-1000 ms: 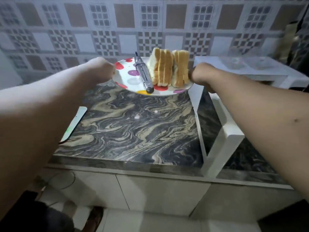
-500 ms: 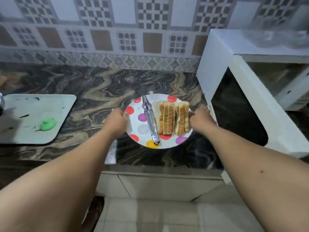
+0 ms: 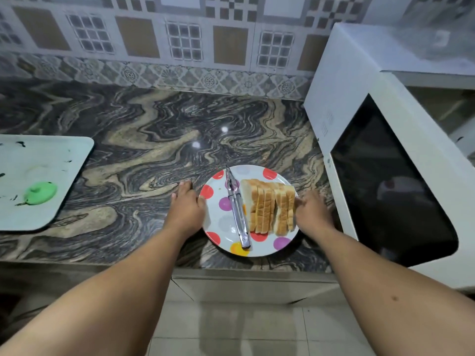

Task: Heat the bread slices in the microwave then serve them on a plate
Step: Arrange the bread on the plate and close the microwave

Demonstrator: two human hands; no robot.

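A white plate (image 3: pixel 213 219) with coloured dots rests on the marbled counter near its front edge. Several bread slices (image 3: pixel 270 205) stand in a leaning row on its right half, and metal tongs (image 3: pixel 237 217) lie along its middle. My left hand (image 3: pixel 186 209) holds the plate's left rim with the thumb on the edge. On the opposite side, my right hand (image 3: pixel 312 211) holds the right rim, close to the bread. The white microwave (image 3: pixel 354 80) stands just to the right, its door (image 3: pixel 393 188) with a dark window swung open toward me.
A pale cutting board (image 3: pixel 43 176) with a green blob on it lies at the counter's left. The patterned tile wall runs along the back. The open microwave door overhangs the counter's front edge beside my right forearm.
The plate, held up in the air a second ago, has come down onto the counter. Both hands stay at its rim and my view has tilted downward.
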